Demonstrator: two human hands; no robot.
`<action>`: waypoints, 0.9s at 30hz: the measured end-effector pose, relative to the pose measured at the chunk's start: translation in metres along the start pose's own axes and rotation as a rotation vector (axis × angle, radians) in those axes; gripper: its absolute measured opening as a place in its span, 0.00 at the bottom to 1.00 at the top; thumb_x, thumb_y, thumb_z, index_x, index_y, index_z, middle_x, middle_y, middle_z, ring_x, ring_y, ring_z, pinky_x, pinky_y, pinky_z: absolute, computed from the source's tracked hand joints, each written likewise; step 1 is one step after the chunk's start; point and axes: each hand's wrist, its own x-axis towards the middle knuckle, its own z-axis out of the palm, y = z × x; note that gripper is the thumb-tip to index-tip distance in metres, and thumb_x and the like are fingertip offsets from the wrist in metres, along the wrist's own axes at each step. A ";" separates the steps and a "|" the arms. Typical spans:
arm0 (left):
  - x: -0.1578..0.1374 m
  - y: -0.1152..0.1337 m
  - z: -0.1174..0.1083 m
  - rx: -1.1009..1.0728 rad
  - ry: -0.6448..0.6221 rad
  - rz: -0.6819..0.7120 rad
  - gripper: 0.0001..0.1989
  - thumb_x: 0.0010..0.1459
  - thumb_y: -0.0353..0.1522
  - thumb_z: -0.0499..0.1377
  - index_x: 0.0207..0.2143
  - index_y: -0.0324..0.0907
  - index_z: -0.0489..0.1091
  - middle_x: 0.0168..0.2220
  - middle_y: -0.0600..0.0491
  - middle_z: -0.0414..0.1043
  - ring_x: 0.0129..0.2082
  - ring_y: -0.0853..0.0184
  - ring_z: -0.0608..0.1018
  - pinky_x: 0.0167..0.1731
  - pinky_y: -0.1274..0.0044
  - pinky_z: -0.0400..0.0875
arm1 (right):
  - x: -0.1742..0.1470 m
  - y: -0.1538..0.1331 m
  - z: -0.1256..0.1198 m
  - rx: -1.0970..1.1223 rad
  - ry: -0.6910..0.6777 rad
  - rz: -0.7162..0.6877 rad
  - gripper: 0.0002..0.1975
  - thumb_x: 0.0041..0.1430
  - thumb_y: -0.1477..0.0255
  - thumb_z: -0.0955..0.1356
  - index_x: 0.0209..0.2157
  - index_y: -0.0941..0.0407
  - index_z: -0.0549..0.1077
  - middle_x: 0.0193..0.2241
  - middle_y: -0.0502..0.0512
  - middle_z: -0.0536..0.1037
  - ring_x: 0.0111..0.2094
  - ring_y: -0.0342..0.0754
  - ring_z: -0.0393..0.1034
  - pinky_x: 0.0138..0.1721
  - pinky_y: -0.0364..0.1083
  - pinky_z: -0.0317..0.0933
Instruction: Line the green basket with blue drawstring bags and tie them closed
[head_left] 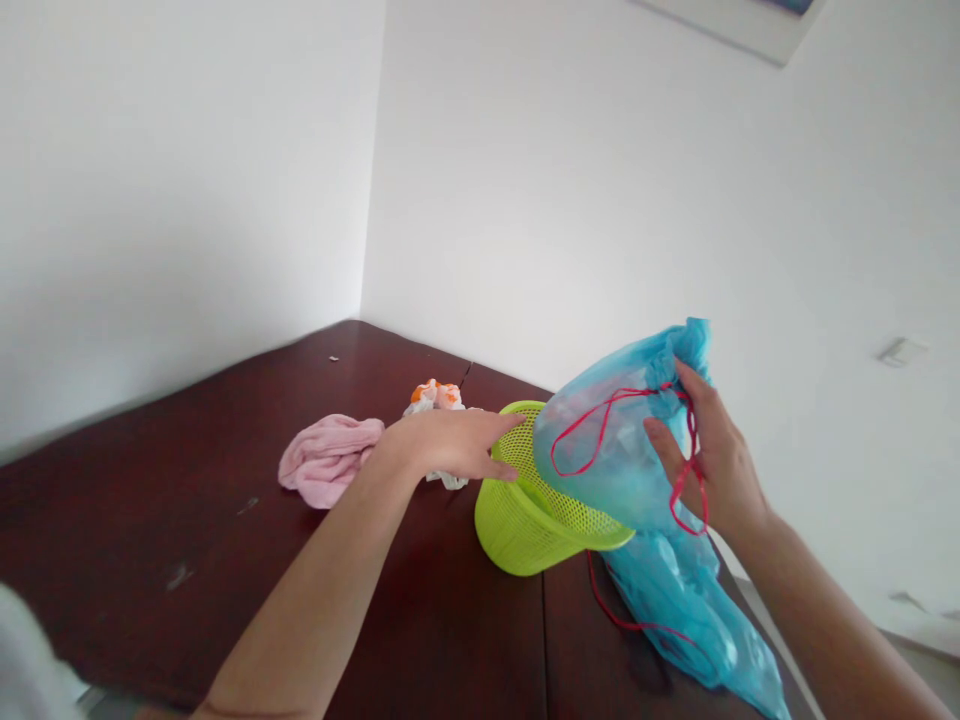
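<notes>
My left hand (461,447) reaches over the near rim of a lime-green mesh basket (525,535). Its thumb and fingers are stretched apart, with nothing held; whether they touch the rim, I cannot tell. My right hand (716,465) grips a translucent blue drawstring bag (600,430) near its gathered top. Thin red cords hang in loops from the bag, which is tilted over the right side of the basket's opening. Another stretch of blue plastic (682,600) lies on the table below; whether it belongs to the same bag is unclear.
Left of the basket, a folded pink cloth (330,455) lies on the dark reddish table (187,480). A crumpled white-and-orange plastic bag (439,395) is partly hidden behind my left hand. White walls meet behind the table's far corner.
</notes>
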 end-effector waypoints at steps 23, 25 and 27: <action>0.004 -0.007 0.005 -0.017 -0.025 0.064 0.42 0.74 0.51 0.69 0.84 0.55 0.65 0.83 0.44 0.67 0.80 0.46 0.75 0.81 0.57 0.66 | -0.023 0.193 0.090 -0.357 -0.439 0.181 0.46 0.75 0.57 0.69 0.84 0.66 0.58 0.70 0.82 0.77 0.72 0.76 0.72 0.72 0.70 0.70; 0.004 -0.007 0.005 -0.017 -0.019 0.051 0.43 0.73 0.52 0.70 0.84 0.55 0.66 0.82 0.44 0.70 0.79 0.46 0.76 0.80 0.58 0.66 | -0.029 0.202 0.102 -0.379 -0.445 0.205 0.46 0.74 0.60 0.70 0.84 0.67 0.59 0.70 0.82 0.76 0.72 0.76 0.71 0.74 0.70 0.68; 0.004 -0.007 0.005 -0.009 -0.012 0.038 0.43 0.71 0.53 0.71 0.83 0.56 0.67 0.81 0.44 0.72 0.78 0.46 0.77 0.79 0.59 0.68 | -0.032 0.207 0.112 -0.409 -0.415 0.208 0.46 0.73 0.63 0.70 0.84 0.67 0.58 0.73 0.83 0.73 0.74 0.76 0.69 0.76 0.71 0.64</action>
